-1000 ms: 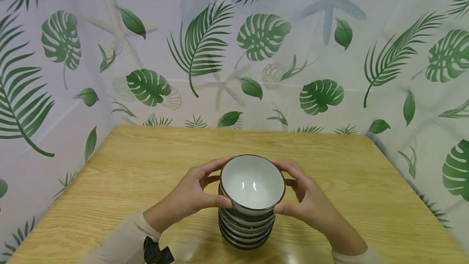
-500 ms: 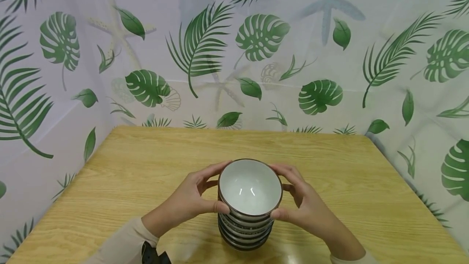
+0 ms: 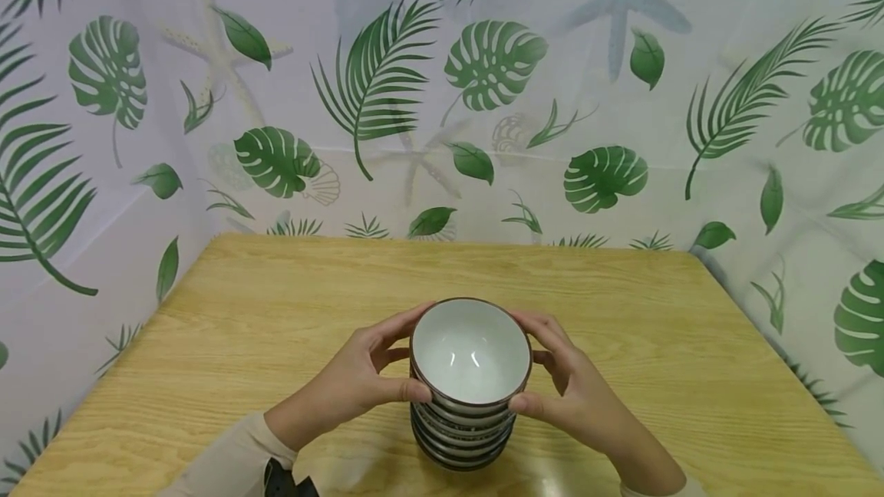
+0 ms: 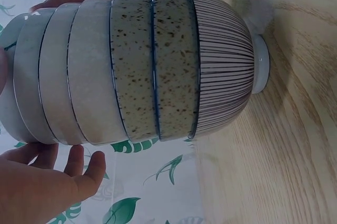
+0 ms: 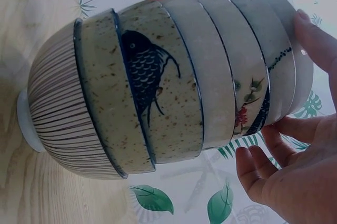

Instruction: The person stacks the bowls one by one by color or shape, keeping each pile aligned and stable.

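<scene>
A stack of nested bowls (image 3: pixel 464 438) stands upright on the table, the top bowl (image 3: pixel 472 351) showing a glossy white inside and thin brown rim. My left hand (image 3: pixel 359 374) holds that bowl from the left, thumb at the near rim and fingers round the far side. From the right, my right hand (image 3: pixel 573 382) grips it the same way. The left wrist view shows a striped bowl (image 4: pixel 224 66) at the bottom with speckled bowls (image 4: pixel 175 66) above it. In the right wrist view, one speckled bowl bears a dark blue fish (image 5: pixel 145 69); a paler bowl higher up has red flowers (image 5: pixel 242 116).
The light wood-grain table (image 3: pixel 311 274) extends around the stack. Behind it and at both sides hangs a white cloth (image 3: pixel 525 198) printed with green leaves and starfish. A dark strap (image 3: pixel 283 478) is on the left sleeve.
The top bowl, held by both hands, has come down slightly onto the stack and now sits lower and a little further left. Over the last half second the hands have barely moved.
</scene>
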A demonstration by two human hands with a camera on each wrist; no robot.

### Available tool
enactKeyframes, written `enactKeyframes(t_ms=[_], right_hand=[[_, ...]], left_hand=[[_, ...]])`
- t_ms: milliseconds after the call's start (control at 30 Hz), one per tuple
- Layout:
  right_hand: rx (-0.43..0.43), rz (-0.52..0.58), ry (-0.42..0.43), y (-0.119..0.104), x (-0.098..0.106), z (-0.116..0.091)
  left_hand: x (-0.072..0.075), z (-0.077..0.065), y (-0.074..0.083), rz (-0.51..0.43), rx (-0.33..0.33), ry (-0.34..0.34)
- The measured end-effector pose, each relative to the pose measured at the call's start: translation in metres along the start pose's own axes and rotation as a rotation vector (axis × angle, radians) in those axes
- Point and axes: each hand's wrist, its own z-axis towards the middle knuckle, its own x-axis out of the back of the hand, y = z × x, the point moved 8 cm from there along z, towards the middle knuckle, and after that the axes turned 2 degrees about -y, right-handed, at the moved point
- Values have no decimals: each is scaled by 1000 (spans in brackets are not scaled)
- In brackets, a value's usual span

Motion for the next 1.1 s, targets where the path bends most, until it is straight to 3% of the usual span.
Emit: enactKeyframes(t_ms=[1100], right_hand=[[-1, 28, -4, -3, -4, -3]], left_hand=[[0, -6, 3, 3, -21, -31]])
